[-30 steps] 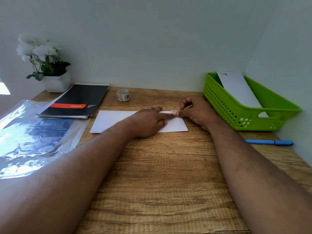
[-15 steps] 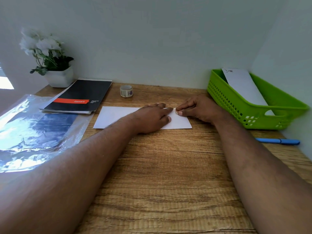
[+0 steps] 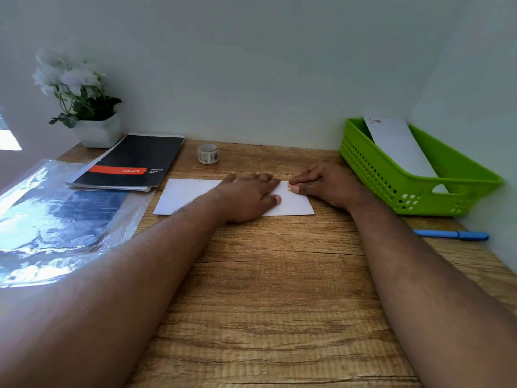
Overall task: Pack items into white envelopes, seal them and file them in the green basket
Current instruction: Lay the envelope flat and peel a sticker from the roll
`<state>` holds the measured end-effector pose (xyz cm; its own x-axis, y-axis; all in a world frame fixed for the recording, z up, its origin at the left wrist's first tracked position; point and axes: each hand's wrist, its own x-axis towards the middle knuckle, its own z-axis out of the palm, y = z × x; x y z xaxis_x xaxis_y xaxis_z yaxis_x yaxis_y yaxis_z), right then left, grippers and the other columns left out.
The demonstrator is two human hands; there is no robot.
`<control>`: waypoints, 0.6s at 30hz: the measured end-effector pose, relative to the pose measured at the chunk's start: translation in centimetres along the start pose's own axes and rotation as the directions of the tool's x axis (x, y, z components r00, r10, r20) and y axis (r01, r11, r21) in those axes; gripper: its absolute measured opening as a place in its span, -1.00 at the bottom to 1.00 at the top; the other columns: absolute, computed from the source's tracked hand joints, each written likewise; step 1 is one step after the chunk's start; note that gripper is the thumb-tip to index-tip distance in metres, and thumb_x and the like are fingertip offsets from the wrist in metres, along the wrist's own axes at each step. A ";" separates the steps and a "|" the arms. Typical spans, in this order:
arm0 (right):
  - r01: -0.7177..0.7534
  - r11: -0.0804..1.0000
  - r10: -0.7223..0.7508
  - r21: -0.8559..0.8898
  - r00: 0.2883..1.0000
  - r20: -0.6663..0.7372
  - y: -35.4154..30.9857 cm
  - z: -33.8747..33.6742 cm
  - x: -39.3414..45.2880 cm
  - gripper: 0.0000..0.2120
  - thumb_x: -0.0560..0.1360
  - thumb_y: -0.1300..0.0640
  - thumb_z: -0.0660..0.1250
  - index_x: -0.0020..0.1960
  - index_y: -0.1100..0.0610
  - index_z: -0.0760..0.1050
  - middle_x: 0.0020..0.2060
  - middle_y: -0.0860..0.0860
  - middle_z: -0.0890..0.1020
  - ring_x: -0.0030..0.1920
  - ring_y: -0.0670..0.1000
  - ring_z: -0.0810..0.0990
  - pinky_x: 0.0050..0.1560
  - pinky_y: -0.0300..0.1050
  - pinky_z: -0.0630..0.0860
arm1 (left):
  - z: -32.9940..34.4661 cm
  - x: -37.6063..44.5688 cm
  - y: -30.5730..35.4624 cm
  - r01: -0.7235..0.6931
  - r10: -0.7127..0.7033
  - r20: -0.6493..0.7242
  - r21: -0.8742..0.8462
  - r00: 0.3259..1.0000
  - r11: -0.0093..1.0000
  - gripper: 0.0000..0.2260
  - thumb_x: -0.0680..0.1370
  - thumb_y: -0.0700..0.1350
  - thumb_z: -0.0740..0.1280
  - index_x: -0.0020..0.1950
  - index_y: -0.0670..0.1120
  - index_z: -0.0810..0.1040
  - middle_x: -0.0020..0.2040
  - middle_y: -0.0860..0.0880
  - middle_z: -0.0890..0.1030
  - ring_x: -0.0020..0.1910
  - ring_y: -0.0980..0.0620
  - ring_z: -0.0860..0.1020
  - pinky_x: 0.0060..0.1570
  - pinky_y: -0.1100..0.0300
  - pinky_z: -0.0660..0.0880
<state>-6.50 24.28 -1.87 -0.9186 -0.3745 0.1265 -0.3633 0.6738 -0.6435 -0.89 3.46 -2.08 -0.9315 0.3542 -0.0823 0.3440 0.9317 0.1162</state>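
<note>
A white envelope (image 3: 184,196) lies flat on the wooden desk, long side toward me. My left hand (image 3: 246,197) rests palm down on its middle, fingers straight. My right hand (image 3: 327,186) sits at the envelope's upper right part, thumb and curled fingertips pinching a small sticker (image 3: 290,187) against the paper. The green basket (image 3: 419,189) stands at the right by the wall, with another white envelope (image 3: 397,147) leaning inside it.
A small roll of stickers (image 3: 208,154) stands behind the envelope. A black notebook (image 3: 131,163) and a shiny plastic sleeve (image 3: 56,214) lie at the left, a potted white flower (image 3: 86,113) in the far left corner. A blue pen (image 3: 453,235) lies in front of the basket.
My right hand has come down with the sticker onto the envelope. My left hand has drawn its pointing finger back and now lies flat.
</note>
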 end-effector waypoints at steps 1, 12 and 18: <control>-0.017 1.000 0.017 -0.012 1.000 -0.004 0.2 0.1 0.1 -0.69 0.38 -0.06 0.48 0.11 -0.05 0.64 0.16 -0.11 0.57 0.22 -0.10 0.47 0.11 -0.35 0.31 | 0.0 0.0 -0.1 0.016 -0.016 0.005 0.003 1.000 1.000 -0.46 0.64 0.22 -0.07 0.59 0.07 -0.05 0.60 0.05 -0.03 0.56 0.05 -0.06 0.50 -0.17 -0.11; -0.065 0.938 0.076 -0.339 0.997 0.021 0.0 0.5 -0.8 -0.58 0.49 -0.33 0.17 0.31 -0.29 0.42 0.54 -0.05 0.13 0.55 0.10 -0.04 0.44 0.34 -0.17 | -1.0 -1.7 -1.7 0.228 -0.223 0.130 -0.023 0.966 0.973 -0.23 0.53 0.41 -0.05 0.58 0.03 -0.21 0.59 0.02 -0.21 0.56 0.01 -0.18 0.50 -0.17 -0.13; 0.017 0.878 0.049 -0.479 0.991 0.127 -1.4 1.1 -1.7 -0.50 0.61 -0.25 -0.08 0.53 -0.22 0.00 0.55 -0.21 -0.09 0.54 0.03 -0.24 0.42 0.31 -0.27 | -0.3 -1.7 -1.8 0.242 -0.237 0.118 -0.031 0.964 0.970 -0.20 0.51 0.44 -0.07 0.57 0.03 -0.23 0.59 0.01 -0.23 0.56 0.00 -0.21 0.49 -0.17 -0.17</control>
<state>-4.29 23.29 -1.98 -0.9083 -0.4184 -0.0019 -0.4095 0.8898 -0.2012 0.00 1.12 -1.83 -0.9659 0.1300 -0.2241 0.1043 0.9869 0.1231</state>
